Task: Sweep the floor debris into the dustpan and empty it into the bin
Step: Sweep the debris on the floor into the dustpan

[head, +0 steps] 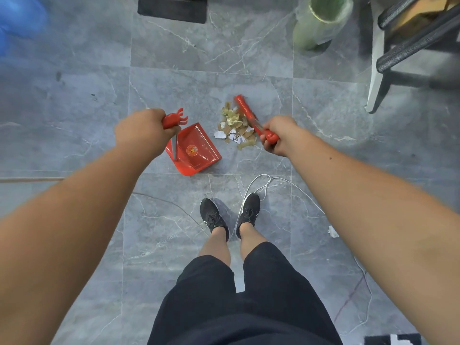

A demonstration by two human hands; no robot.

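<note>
Left hand: the left hand is clenched around the red plastic grip at the top of a long-handled dustpan, fingers wrapped fully round it, with a red comb-like set of prongs sticking out just past the knuckles.
Right hand: the right hand is closed tight on the red knob at the end of a short red-handled broom, thumb side towards the camera.
Dustpan: the red plastic dustpan sits on the floor below the left hand, its thin grey stem rising to the grip; a round yellow-and-red sticker marks its tray, and its open mouth faces the rubbish to its right.
Broom head: the red broom head rests at the far right edge of the rubbish, angled up and away from the person.
Debris: a small heap of torn white paper scraps and yellowish-green peelings lies on the floor between the dustpan and the broom, just beside the pan's mouth and not in it.
Floor: grey marble-patterned tiles.
Person: black trainers and black shorts, standing near the heap, with a white cable looping past the right foot.
Bin: a green round bin lined with a clear plastic bag stands well beyond the heap, beside a grey chair leg.
</note>
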